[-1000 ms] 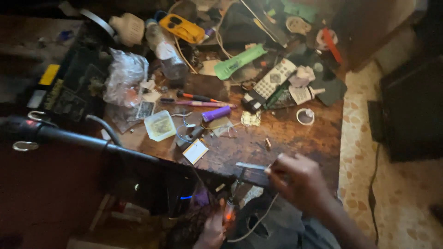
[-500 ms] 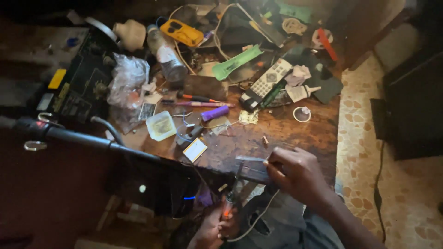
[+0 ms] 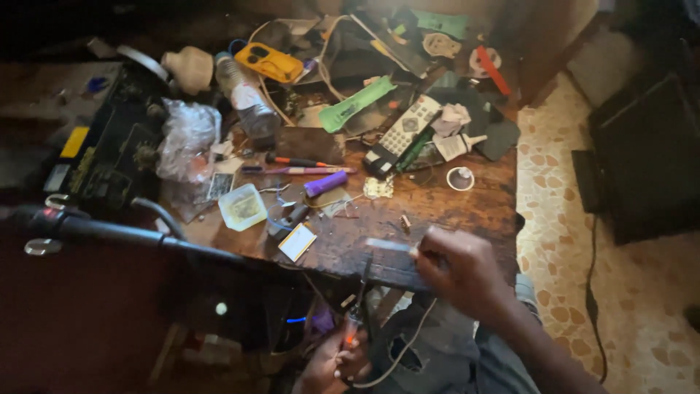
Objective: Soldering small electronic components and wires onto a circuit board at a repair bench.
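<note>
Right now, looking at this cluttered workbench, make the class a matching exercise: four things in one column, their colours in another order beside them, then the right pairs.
Things:
1. torch
2. remote control
3. handset near the bottle
4. long flat strip

Colours:
a. green
b. purple
c. yellow
d. white and grey

Pairs: 1-b, 2-d, 3-c, 4-a

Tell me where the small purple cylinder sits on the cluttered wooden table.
In the head view, the small purple cylinder lies near the wooden table's middle, just below a purple pen and right of a clear square plastic tub.
</note>
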